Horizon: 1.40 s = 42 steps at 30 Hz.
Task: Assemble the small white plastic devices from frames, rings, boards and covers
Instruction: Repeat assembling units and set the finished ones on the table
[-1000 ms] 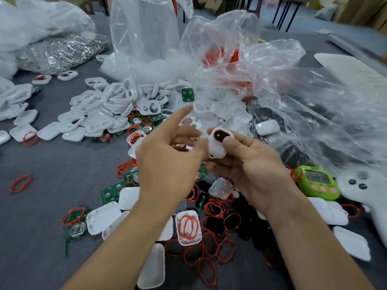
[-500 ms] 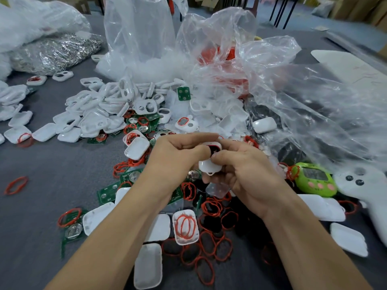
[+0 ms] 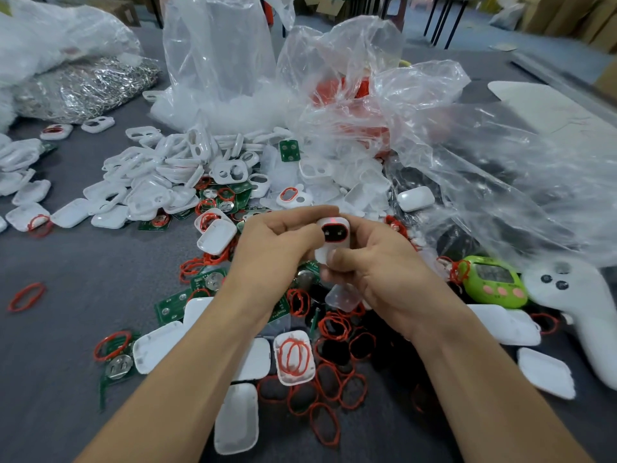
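Both hands hold one small white device (image 3: pixel 333 232) upright above the table's middle. Its face shows a dark window edged by a red ring, with a red glow above. My left hand (image 3: pixel 277 248) pinches its left side with thumb and fingers. My right hand (image 3: pixel 374 262) wraps its right side, thumb pressed across the lower front. Below the hands lie loose red rings (image 3: pixel 329 379), white covers (image 3: pixel 237 419) and green boards (image 3: pixel 172 305). A heap of white frames (image 3: pixel 167 175) sits behind to the left.
Crumpled clear plastic bags (image 3: pixel 467 155) fill the back and right. A bag of shiny metal parts (image 3: pixel 86 88) lies far left. A green toy device (image 3: pixel 492 284) and a white controller-shaped shell (image 3: pixel 581 305) rest at the right. One red ring (image 3: pixel 26 297) lies alone on the grey cloth.
My left hand's fingers were spread a second ago; they have closed onto the device. Both hands lowered slightly and turned the device so its window faces me.
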Tool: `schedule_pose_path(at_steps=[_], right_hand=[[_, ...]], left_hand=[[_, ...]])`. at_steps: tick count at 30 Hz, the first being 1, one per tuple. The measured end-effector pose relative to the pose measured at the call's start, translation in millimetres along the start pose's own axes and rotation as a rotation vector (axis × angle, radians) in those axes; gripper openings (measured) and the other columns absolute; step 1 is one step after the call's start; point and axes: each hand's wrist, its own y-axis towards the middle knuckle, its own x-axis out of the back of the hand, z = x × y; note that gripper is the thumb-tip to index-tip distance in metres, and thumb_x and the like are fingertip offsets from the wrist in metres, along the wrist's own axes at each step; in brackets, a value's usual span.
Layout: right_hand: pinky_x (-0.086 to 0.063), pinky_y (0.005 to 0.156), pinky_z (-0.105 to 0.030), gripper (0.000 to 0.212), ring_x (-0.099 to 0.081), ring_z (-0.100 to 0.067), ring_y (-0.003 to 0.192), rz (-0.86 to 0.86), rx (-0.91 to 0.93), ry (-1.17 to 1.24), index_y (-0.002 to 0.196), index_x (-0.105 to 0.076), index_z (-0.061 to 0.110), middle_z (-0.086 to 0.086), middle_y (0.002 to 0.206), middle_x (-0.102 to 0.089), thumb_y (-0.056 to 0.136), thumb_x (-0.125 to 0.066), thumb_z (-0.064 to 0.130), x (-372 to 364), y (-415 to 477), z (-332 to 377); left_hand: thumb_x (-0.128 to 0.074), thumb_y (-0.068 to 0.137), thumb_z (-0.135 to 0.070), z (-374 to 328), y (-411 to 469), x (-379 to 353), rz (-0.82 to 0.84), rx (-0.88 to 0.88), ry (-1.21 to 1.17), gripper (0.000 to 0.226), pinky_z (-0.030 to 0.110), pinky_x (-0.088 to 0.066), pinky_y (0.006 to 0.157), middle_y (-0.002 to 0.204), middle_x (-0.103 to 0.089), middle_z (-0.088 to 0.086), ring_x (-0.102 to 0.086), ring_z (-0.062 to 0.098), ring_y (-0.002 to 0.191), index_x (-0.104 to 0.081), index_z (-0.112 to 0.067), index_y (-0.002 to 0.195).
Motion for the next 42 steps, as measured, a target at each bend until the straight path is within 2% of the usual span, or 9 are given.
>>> schedule_pose_path(at_steps=[3,8,15,21,26,29,33,38,42], right_hand=[[-0.051,0.059,-0.025,0.040,-0.061,-0.015,0.063,0.018,-0.014,-0.065,0.106,-0.066,0.012,-0.005,0.082,-0.072,0.089,-0.052,-0.021,2,-8,12],[-0.048,0.065,-0.030,0.019,-0.063,-0.006,0.063,-0.259,0.103,-0.569,0.096,-0.069,0.029,0.005,0.080,-0.077,0.090,-0.071,0.012,50,-72,32],[-0.036,0.067,0.005,0.042,-0.061,0.015,0.080,-0.724,0.113,-1.091,0.096,-0.079,0.047,0.021,0.097,-0.076,0.086,-0.067,0.008,91,-157,22],[-0.027,0.079,0.010,0.051,-0.056,-0.006,0.099,-0.625,0.072,-1.214,0.114,-0.077,0.036,0.012,0.125,-0.066,0.086,-0.061,-0.003,85,-176,3],[-0.028,0.078,0.011,0.056,-0.051,0.024,0.099,-0.642,0.109,-1.023,0.103,-0.080,0.032,0.020,0.118,-0.068,0.081,-0.054,-0.012,75,-169,6],[-0.034,0.084,0.005,0.053,-0.057,0.011,0.101,-0.635,0.186,-1.012,0.107,-0.080,0.030,0.015,0.116,-0.071,0.082,-0.054,-0.007,58,-135,9],[-0.036,0.090,-0.003,0.049,-0.065,-0.013,0.116,-0.469,0.175,-1.063,0.122,-0.076,0.030,0.006,0.132,-0.070,0.086,-0.058,0.000,26,-66,8],[-0.033,0.096,-0.007,0.053,-0.061,-0.011,0.124,-0.303,0.191,-1.033,0.133,-0.069,0.022,0.003,0.133,-0.070,0.087,-0.057,-0.002,-10,-12,11],[-0.043,0.086,-0.015,0.042,-0.066,-0.003,0.089,-0.377,0.219,-1.112,0.115,-0.076,0.033,0.016,0.111,-0.074,0.085,-0.061,0.007,4,-33,22]], left_hand=[[-0.063,0.065,-0.015,-3,-4,1,-0.137,-0.092,0.109,0.037,0.038,-0.062,0.082,0.088,-0.080,0.006,-0.075,0.021,0.083,-0.084,-0.029,0.093],[-0.061,0.086,-0.018,-3,-17,2,-0.348,-0.302,0.500,0.032,0.010,-0.035,0.044,0.069,-0.073,-0.022,-0.051,0.001,0.043,-0.077,-0.047,0.084],[-0.061,0.088,-0.019,-2,-35,-17,-0.356,-0.543,0.876,0.027,0.027,-0.050,0.080,0.097,-0.080,-0.007,-0.072,0.020,0.084,-0.081,-0.033,0.097],[-0.061,0.087,-0.016,-3,-42,-18,-0.326,-0.684,0.978,0.025,0.031,-0.051,0.071,0.097,-0.080,-0.004,-0.075,0.023,0.088,-0.082,-0.026,0.096],[-0.059,0.087,-0.015,-4,-37,-13,-0.353,-0.612,1.046,0.035,0.039,-0.053,0.083,0.114,-0.077,0.006,-0.072,0.030,0.104,-0.077,-0.021,0.116],[-0.063,0.089,-0.015,-1,-28,-8,-0.237,-0.472,1.173,0.067,0.046,-0.032,0.119,0.145,-0.058,0.011,-0.048,0.033,0.136,-0.043,-0.017,0.153],[-0.060,0.095,-0.024,6,-14,9,-0.190,-0.348,1.223,0.084,0.045,-0.008,0.128,0.168,-0.024,0.008,-0.013,0.026,0.157,-0.011,-0.019,0.163],[-0.051,0.098,-0.030,12,0,39,-0.220,-0.212,1.335,0.066,0.048,-0.012,0.126,0.166,-0.027,0.012,-0.018,0.028,0.155,-0.029,-0.014,0.158],[-0.053,0.096,-0.024,18,6,44,-0.212,-0.237,1.296,0.052,0.045,-0.030,0.117,0.147,-0.055,0.012,-0.044,0.031,0.140,-0.049,-0.013,0.147]])
